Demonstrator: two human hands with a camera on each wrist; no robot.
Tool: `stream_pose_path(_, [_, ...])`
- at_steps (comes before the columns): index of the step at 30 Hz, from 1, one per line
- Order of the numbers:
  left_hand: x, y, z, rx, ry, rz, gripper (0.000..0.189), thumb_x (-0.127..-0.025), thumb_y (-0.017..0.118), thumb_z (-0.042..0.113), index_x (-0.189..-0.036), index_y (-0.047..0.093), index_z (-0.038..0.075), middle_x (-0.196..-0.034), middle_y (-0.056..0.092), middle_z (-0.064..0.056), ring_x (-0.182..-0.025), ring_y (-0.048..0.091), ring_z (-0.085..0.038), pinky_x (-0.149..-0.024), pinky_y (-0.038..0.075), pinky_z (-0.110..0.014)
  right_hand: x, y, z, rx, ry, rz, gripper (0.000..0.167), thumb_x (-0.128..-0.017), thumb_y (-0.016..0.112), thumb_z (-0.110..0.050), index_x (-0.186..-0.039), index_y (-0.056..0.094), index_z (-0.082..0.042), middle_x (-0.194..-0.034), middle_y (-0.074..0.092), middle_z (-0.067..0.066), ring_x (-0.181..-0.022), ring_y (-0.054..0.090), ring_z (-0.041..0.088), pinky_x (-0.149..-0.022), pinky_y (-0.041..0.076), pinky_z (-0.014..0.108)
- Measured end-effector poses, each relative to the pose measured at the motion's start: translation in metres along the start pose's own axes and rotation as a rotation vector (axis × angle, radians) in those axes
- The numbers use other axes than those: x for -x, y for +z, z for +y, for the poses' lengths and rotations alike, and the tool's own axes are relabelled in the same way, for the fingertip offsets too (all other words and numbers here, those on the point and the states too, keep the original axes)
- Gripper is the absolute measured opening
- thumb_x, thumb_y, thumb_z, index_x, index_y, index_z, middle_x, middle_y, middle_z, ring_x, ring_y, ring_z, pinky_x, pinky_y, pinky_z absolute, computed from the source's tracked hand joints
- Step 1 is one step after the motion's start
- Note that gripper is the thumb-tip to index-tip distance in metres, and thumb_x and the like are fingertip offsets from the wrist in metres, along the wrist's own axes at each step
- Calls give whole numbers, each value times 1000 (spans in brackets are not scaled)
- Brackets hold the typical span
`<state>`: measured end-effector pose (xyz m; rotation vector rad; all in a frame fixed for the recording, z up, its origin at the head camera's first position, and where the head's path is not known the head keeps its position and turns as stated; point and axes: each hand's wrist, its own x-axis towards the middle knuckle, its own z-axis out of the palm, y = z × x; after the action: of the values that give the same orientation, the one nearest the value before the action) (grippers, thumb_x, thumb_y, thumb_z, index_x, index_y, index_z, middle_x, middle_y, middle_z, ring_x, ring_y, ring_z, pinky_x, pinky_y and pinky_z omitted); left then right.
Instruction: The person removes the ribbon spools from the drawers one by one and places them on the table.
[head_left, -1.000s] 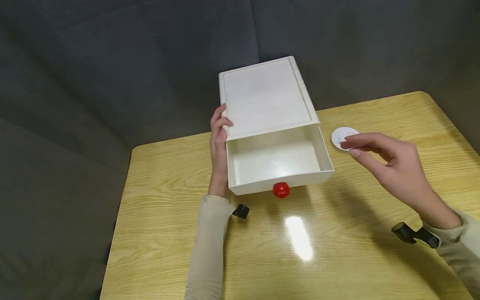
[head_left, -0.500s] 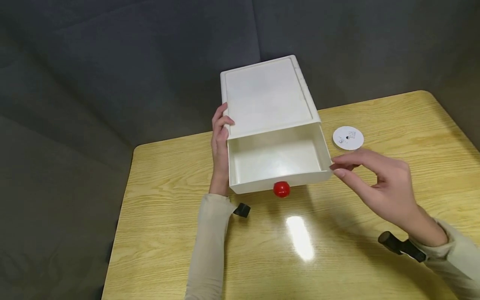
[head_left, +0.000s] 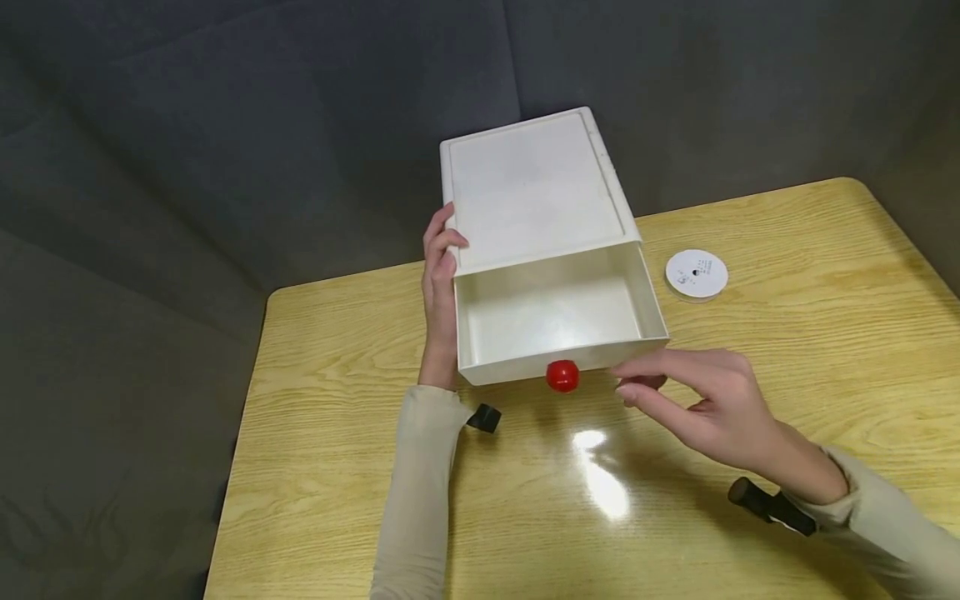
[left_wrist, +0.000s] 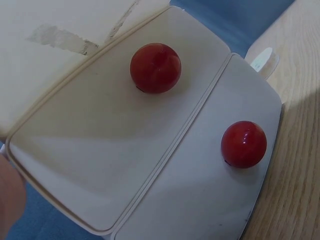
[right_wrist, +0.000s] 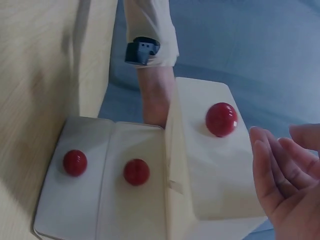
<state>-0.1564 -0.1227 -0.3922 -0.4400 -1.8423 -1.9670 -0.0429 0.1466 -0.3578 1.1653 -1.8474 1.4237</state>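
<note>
A white drawer cabinet (head_left: 536,183) stands on the table with its top drawer (head_left: 555,312) pulled out; the drawer's inside is bare. A red round knob (head_left: 562,377) sits on the drawer front. My left hand (head_left: 441,283) grips the cabinet's left side, fingers bent over the top edge. My right hand (head_left: 705,400) is at the right part of the drawer front, thumb and fingers loosely curved with nothing between them. In the right wrist view, the right fingers (right_wrist: 287,175) are beside the drawer front.
Two lower drawers are closed, with red knobs, the middle knob (left_wrist: 155,68) and the bottom knob (left_wrist: 243,144). A round white disc (head_left: 697,275) with printing and a small centre hole lies on the wooden table (head_left: 337,417), right of the cabinet. Dark cloth (head_left: 300,125) hangs behind.
My right hand has moved from over the white disc, left and toward me, past the drawer's right corner to its front. My left hand and the drawer have stayed in place.
</note>
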Motion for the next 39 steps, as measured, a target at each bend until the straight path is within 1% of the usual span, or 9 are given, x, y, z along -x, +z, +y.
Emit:
stream_pose_path(4, [0,-1,-1,-1,4,1,17,-99,41,44,-101,55,37,-159,33,-13,-147,28,-25,-116,24,-43,3,7,5,24,6,-61,33,-103,64,-30,-97,74,1,-81,73,3,-70,67,6,-68,54,15])
stream_pose_path(8, [1,-1,-3,-3,2,2,17,-99,40,45,-101,55,37,-159,33,-14,-147,28,-25,-116,24,-43,4,13,7,12,9,-83,34,-104,63,-30,-103,74,2,-84,75,6,-70,69,8,-66,55,17])
stream_pose_path(11, [1,-1,-4,-9,6,-2,17,-100,40,43,-101,56,37,-159,33,-14,-147,29,-25,-117,24,-44,5,18,6,7,29,-96,34,-104,62,-29,-106,74,3,-88,77,10,-69,69,8,-65,55,17])
stream_pose_path(16, [1,-2,-5,-16,10,-3,18,-99,39,39,-102,56,37,-159,34,-14,-148,28,-24,-117,23,-44,6,22,4,41,62,-122,36,-105,60,-31,-109,75,2,-94,78,13,-68,70,7,-63,55,16])
stream_pose_path(19, [2,-2,-6,-17,10,0,17,-98,39,41,-102,56,37,-159,34,-14,-148,28,-24,-118,23,-44,6,23,3,44,95,-141,39,-105,59,-33,-111,75,2,-99,78,15,-71,72,9,-64,55,16])
stream_pose_path(23, [3,-2,-5,-13,4,-1,18,-99,40,44,-102,56,37,-159,33,-14,-148,28,-25,-117,23,-44,6,27,4,14,130,-161,41,-105,59,-33,-115,74,3,-105,76,20,-74,74,12,-66,56,17])
stream_pose_path(28, [4,-1,-2,-10,0,-3,18,-100,39,42,-102,56,37,-160,33,-13,-148,28,-25,-117,23,-44,7,31,6,-11,128,-161,39,-104,60,-31,-116,74,3,-107,76,22,-74,74,13,-65,56,17])
stream_pose_path(39, [4,0,0,-18,2,-2,18,-99,38,40,-101,56,38,-160,33,-14,-148,28,-25,-118,22,-45,8,33,6,2,162,-155,41,-104,59,-34,-114,75,3,-109,76,19,-82,77,20,-66,56,17])
